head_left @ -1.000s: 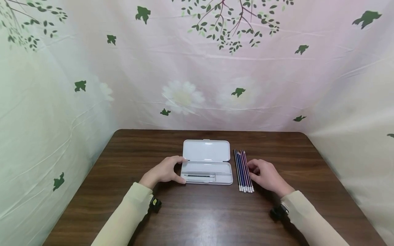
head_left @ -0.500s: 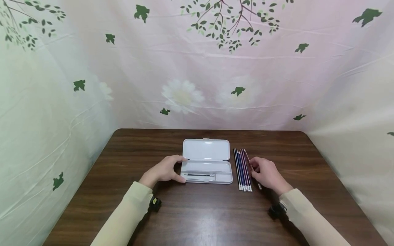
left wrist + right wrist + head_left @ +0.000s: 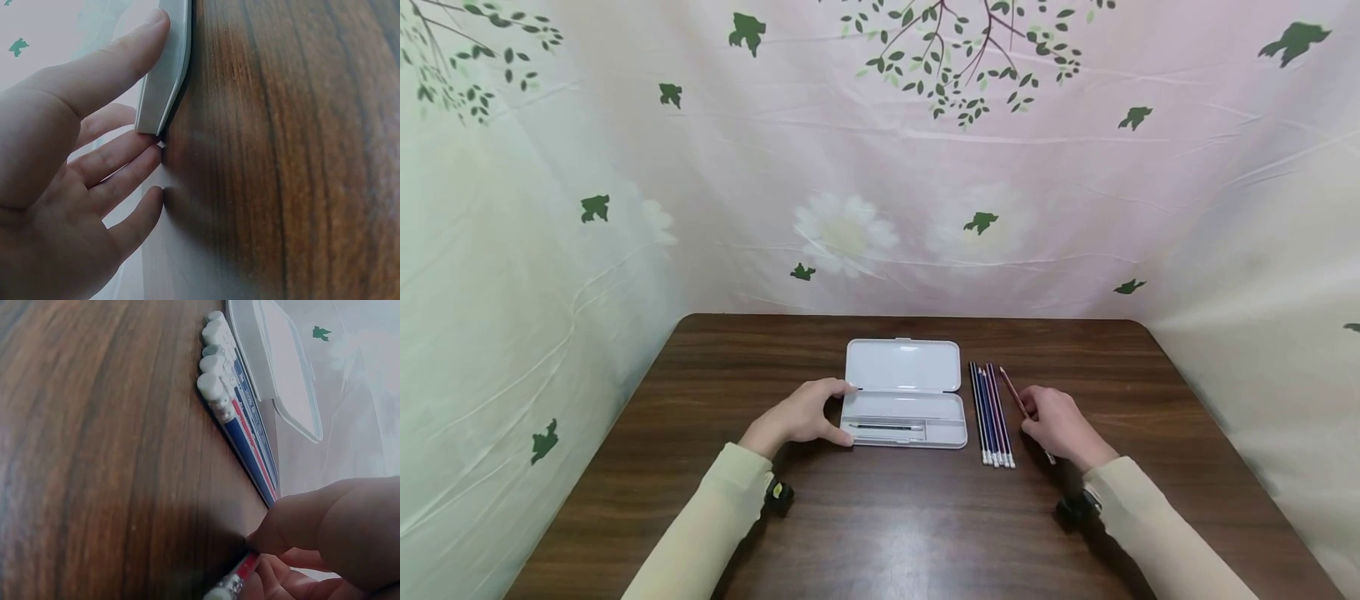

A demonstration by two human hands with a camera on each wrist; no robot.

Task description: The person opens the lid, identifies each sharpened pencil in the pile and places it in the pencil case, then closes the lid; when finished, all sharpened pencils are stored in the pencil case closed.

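In the head view a white pencil case (image 3: pixel 902 364) lies with its lid raised at the table's middle. Its lower half holds a thin pen (image 3: pixel 886 427) in a narrow slot. My left hand (image 3: pixel 797 417) grips the case's left end, thumb at the front corner and fingers behind. Right of the case, several dark striped pencils (image 3: pixel 992 421) lie in a row, white erasers towards me. My right hand (image 3: pixel 1060 423) pinches a reddish pencil (image 3: pixel 1012 390), slanted and apart from the row. The right wrist view shows its eraser end (image 3: pixel 222 592) low beside the thumb.
The brown wood-grain table (image 3: pixel 887 525) ends at a back edge just beyond the case. A pale cloth backdrop (image 3: pixel 880 183) with printed leaves, flowers and birds surrounds it. Dark wrist cameras (image 3: pixel 778 497) sit on both wrists.
The right hand has taken the rightmost pencil from the row and drawn it rightward, turning it to a slant. The left hand and the case have stayed in place.
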